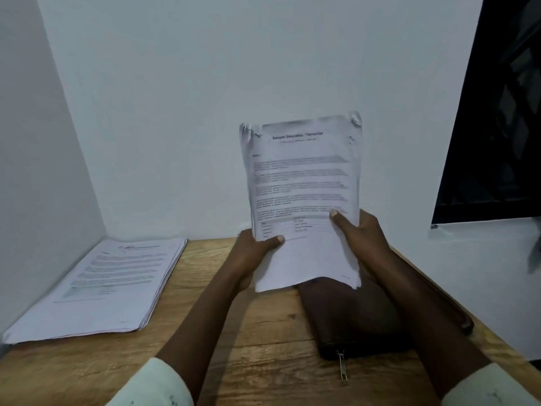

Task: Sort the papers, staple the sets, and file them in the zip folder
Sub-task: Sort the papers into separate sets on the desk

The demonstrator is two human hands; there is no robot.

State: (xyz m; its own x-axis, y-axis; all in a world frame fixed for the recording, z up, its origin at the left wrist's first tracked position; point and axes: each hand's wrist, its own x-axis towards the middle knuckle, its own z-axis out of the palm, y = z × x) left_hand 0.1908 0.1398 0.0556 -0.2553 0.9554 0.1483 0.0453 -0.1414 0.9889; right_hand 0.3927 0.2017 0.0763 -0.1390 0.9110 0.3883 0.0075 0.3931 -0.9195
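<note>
I hold a set of printed papers (303,183) upright above the desk, with its top corners curled. My left hand (254,253) grips its lower left edge, thumb on the front page. My right hand (358,232) grips the lower right edge, thumb also on the front. Below the held set a dark brown zip folder (351,320) lies flat on the wooden desk (234,356), its metal zip pull (342,366) hanging toward me. A second stack of printed papers (102,288) lies flat at the desk's left side. No stapler is in view.
White walls enclose the desk at the back and left, with the corner just behind the flat stack. A dark window (497,112) fills the upper right. The desk's right edge runs diagonally beside the folder.
</note>
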